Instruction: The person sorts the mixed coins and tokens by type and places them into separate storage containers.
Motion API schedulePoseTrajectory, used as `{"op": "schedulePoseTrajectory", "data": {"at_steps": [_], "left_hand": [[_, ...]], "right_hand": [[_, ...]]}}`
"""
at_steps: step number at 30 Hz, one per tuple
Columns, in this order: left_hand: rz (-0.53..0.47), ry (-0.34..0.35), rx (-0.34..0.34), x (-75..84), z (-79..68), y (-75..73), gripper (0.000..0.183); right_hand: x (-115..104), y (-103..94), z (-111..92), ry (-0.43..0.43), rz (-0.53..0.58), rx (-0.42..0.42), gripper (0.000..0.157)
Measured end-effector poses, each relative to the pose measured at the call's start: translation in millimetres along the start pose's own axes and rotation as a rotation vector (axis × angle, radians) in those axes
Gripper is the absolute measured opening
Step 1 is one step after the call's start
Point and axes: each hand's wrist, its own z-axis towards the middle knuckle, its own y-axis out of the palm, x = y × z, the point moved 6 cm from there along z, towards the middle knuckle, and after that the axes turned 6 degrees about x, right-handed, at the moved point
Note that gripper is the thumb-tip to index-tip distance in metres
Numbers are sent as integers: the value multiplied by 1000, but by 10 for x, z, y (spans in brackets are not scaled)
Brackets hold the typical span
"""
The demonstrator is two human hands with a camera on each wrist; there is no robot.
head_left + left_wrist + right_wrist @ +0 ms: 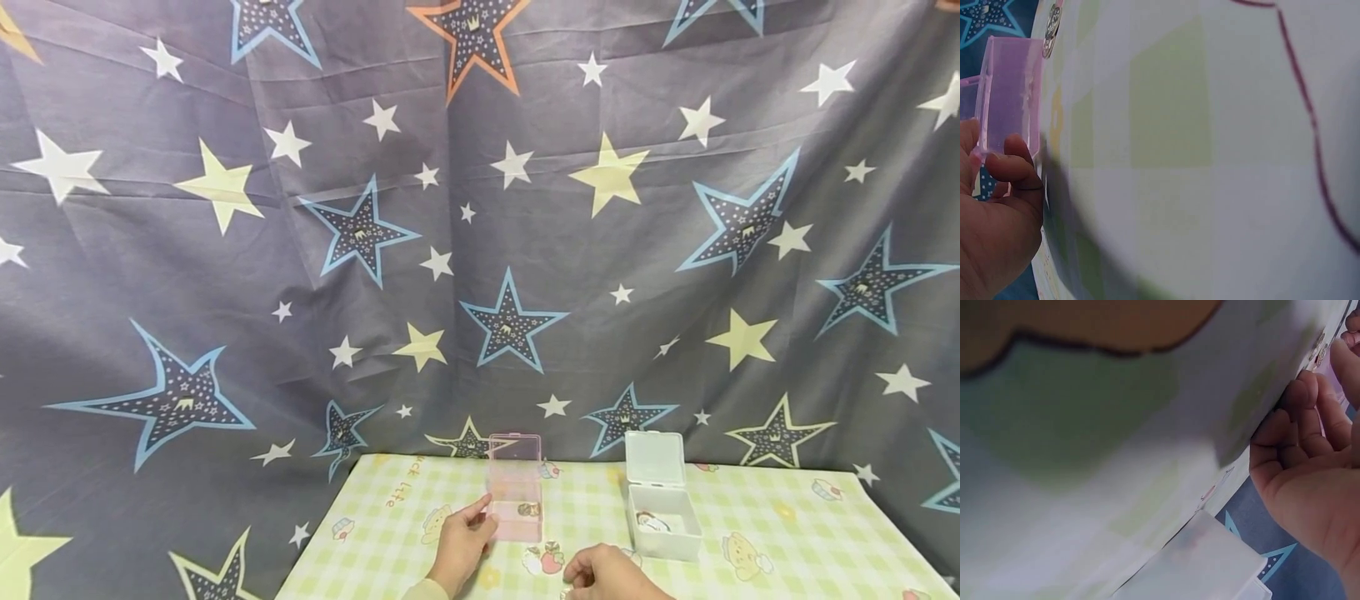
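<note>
My left hand (459,546) is at the near left side of a see-through pink plastic box (517,531), its index finger and thumb against the wall. The pink lid stands up at the back, and a small gold-coloured round piece (528,508) lies inside. My right hand (607,575) is low over the table with bent fingers, their tips at a small shiny piece (565,592). That piece is mostly hidden by the fingers. In the right wrist view the thumb and fingertips (1297,394) come together at the cloth. Small round metallic pieces (1052,28) lie beside the pink box.
A white plastic box (667,546) with its lid raised stands to the right, holding a round white-and-reddish piece (651,522). A green-and-white checked cloth (405,525) with cartoon prints covers the table. Behind hangs a grey curtain (405,308) with stars.
</note>
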Motion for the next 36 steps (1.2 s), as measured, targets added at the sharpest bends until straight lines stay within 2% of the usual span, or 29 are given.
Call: {"op": "schedulePoseTrajectory", "data": {"at_steps": [5,15,25,29,36], "left_hand": [[6,-4,1,-13,-2,-16,48],[25,-5,7,-41,0,-15,48],[9,0,-2,-26,1,-7,49],[6,0,-14,-14,2,2,50],[26,5,-24,12,7,1,49]], "right_hand": [[0,37,30,-26,-89,5,10],[-26,79,42,-24,-157,36,9],[-100,67,36,50,-168,19,14],[-105,62,46,45,-162,3,13],[-116,56,44,68,-165,30,16]]}}
